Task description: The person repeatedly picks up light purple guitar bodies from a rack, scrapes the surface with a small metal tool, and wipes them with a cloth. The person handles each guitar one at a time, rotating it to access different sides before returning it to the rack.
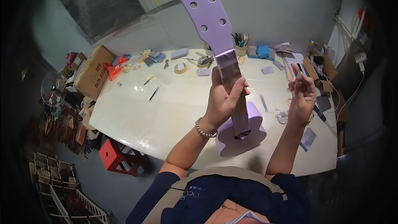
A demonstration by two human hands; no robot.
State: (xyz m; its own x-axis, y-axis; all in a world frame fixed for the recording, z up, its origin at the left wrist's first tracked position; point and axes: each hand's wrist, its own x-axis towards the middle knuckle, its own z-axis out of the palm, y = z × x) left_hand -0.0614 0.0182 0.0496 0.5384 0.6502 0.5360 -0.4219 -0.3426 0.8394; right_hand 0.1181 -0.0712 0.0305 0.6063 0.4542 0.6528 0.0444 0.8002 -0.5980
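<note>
A lavender ukulele (205, 14) stands tilted upright over the table, its four-hole headstock toward the wall and its body low near the front edge. Shiny tape or film covers much of the neck. My left hand (224, 99) is wrapped round that neck, thumb across its front. To the right of the instrument, my right hand (302, 93) is raised, fingers pinched on a small thin pale piece (298, 76), too small to identify.
On the white table (137, 112) lie tape rolls (180, 67), pads, brushes and a pen cup (241, 46) along the back. Cardboard boxes (93, 70) flank it, with cords at the right. A red stool (112, 155) and wooden racks stand lower left.
</note>
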